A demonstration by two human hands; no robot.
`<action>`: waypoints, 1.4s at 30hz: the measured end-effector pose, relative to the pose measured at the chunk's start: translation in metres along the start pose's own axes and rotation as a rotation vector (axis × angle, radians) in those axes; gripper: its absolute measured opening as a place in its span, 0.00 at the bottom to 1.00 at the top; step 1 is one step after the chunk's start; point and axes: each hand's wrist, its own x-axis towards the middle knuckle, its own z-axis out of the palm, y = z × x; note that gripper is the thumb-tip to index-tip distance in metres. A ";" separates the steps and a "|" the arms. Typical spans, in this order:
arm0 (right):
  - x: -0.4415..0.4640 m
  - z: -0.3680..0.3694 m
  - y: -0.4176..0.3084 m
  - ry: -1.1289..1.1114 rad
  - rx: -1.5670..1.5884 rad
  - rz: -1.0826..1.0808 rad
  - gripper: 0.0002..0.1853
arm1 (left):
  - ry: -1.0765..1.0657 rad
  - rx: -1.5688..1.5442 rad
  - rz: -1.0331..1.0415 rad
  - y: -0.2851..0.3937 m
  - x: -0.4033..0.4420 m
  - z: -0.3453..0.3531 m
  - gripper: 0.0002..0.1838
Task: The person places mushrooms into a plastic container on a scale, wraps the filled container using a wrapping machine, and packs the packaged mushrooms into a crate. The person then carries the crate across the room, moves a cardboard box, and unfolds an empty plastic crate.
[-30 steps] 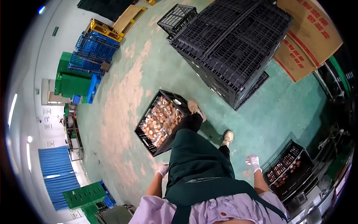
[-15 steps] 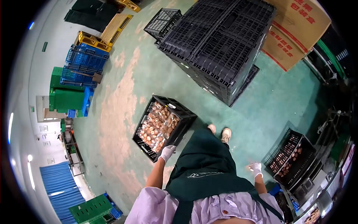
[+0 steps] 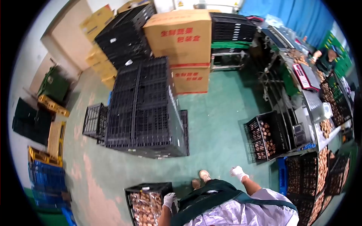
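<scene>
My left hand [image 3: 169,200], in a white glove, is at the right edge of a black crate [image 3: 152,186] on the floor, with its fingers bent; whether it grips the rim is unclear. Bagged brown mushrooms [image 3: 146,209] fill that crate. My right hand [image 3: 238,172], also gloved in white, is held out over the green floor with its fingers apart and nothing in it. To the right of it, another black crate [image 3: 281,132] holds loose mushrooms [image 3: 268,140].
A large stack of black folded crates [image 3: 141,109] stands ahead on the left, with cardboard boxes [image 3: 179,37] behind it. On the right are a metal worktable [image 3: 315,107], stacked mushroom crates [image 3: 301,173] and a person [image 3: 325,60]. Blue pallets [image 3: 47,180] stand far left.
The view has swung to the right, bringing the worktable and the person into sight. My left hand has come to the crate's side. My right hand is still free, fingers spread.
</scene>
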 end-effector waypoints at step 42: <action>0.299 -0.374 -0.427 0.234 0.447 -0.277 0.12 | 0.339 0.326 1.656 0.864 0.079 0.409 0.11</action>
